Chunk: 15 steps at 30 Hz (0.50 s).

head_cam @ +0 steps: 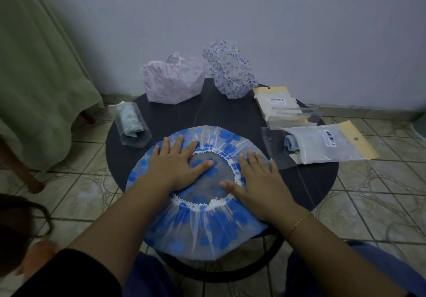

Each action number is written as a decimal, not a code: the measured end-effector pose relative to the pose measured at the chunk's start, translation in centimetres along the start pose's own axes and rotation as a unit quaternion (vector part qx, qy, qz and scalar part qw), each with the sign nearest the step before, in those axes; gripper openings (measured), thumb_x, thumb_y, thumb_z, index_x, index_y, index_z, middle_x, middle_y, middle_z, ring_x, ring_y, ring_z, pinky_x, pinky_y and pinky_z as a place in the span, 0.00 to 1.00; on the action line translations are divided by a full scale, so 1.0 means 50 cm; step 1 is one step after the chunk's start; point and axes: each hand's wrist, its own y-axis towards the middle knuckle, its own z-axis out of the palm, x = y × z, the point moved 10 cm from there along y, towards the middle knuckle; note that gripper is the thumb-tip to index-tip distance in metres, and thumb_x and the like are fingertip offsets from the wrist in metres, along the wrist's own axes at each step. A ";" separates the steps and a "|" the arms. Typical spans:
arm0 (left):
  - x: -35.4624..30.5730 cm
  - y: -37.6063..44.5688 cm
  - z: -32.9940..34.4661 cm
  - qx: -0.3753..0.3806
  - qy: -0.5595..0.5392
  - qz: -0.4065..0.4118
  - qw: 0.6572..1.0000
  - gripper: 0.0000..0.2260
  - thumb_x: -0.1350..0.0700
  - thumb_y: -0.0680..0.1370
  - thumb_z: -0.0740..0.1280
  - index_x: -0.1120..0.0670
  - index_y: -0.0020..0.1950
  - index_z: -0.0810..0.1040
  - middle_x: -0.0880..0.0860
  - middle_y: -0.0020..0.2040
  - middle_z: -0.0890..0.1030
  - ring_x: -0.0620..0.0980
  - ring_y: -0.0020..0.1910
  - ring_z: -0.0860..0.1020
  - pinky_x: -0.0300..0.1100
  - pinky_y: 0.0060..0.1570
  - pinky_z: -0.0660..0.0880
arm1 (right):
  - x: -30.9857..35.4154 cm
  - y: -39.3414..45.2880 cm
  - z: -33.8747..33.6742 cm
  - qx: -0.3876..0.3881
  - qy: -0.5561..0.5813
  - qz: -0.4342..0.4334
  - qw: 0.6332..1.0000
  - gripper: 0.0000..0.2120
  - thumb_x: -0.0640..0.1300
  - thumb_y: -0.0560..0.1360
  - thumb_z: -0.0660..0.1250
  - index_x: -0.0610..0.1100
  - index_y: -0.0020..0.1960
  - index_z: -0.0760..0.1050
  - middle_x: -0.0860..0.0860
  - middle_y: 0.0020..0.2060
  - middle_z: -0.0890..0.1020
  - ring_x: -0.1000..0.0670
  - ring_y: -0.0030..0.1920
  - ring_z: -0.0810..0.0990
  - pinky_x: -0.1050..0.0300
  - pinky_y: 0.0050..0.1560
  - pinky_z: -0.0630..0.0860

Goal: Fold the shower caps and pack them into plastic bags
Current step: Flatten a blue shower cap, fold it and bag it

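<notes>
A blue-flowered shower cap [207, 225] lies spread flat on the round dark table [232, 114], its white elastic opening facing up. My left hand [177, 163] presses flat on the cap's left side, thumb inside the opening. My right hand [258, 181] presses flat on the right side, fingers straight. At the back stand a pink-patterned cap [173, 80] and a purple-patterned cap [228, 68], both unfolded. A clear bag holding a rolled pale green cap [130, 121] lies at the left. At the right lie a bag with a folded blue cap [322, 144] and a pile of empty bags [283, 105].
The table stands against a pale wall on a tiled floor [373, 195]. A piece of furniture under green cloth [34, 66] stands at the left with a wooden leg showing. The cap's front edge hangs over the table's near rim above my knees.
</notes>
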 end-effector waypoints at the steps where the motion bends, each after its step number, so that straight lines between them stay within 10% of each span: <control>1: 0.005 -0.001 0.001 0.000 0.002 -0.014 1.000 0.42 0.23 0.65 0.40 0.39 0.76 0.43 0.50 0.78 0.42 0.58 0.76 0.41 0.56 0.73 0.43 | -0.002 0.002 -0.012 -0.016 0.010 -0.006 1.000 0.46 0.73 0.67 0.39 0.47 0.77 0.45 0.50 0.77 0.47 0.51 0.76 0.42 0.49 0.73 0.37; 8: 0.070 -0.031 -0.042 -0.051 0.012 -0.162 0.985 0.31 0.31 0.75 0.41 0.43 0.75 0.56 0.56 0.78 0.49 0.62 0.74 0.54 0.60 0.69 0.49 | -0.008 -0.008 -0.070 -0.051 0.077 -0.012 0.996 0.25 0.55 0.80 0.53 0.46 0.74 0.59 0.51 0.74 0.61 0.52 0.75 0.53 0.54 0.73 0.42; 15: 0.025 -0.031 -0.090 -0.178 0.027 -0.056 0.982 0.26 0.36 0.78 0.49 0.45 0.73 0.64 0.52 0.76 0.57 0.55 0.73 0.54 0.54 0.69 0.49 | 0.008 -0.010 -0.073 -0.102 -0.043 0.014 0.994 0.25 0.53 0.82 0.47 0.45 0.76 0.54 0.47 0.76 0.55 0.48 0.76 0.50 0.51 0.73 0.43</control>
